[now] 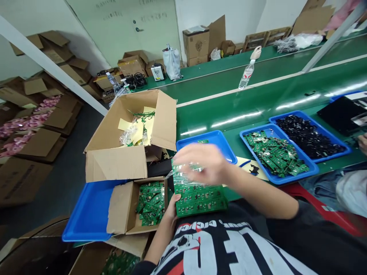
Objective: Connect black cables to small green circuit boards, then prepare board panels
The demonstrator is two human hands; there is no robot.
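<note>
My left hand (172,205) grips the left edge of a stack of green circuit board panels (200,200), held close in front of my shirt. My thumb lies on top of the panel, and the fingers are hidden beneath it. Shiny clear plastic film (183,180) stretches across the upper part of the boards. My right hand (202,164) is over that part, its fingers smeared by motion, so what they grip cannot be made out. Left of the stack, an open carton (130,208) holds loose green circuit boards (151,202).
A blue tray (226,147) lies beyond my right hand. To the right are a tray of small green boards (275,152) and a tray of black parts (311,135). A large carton (116,164) and a blue tray (88,212) are on the left. Another person's hand (362,143) shows far right.
</note>
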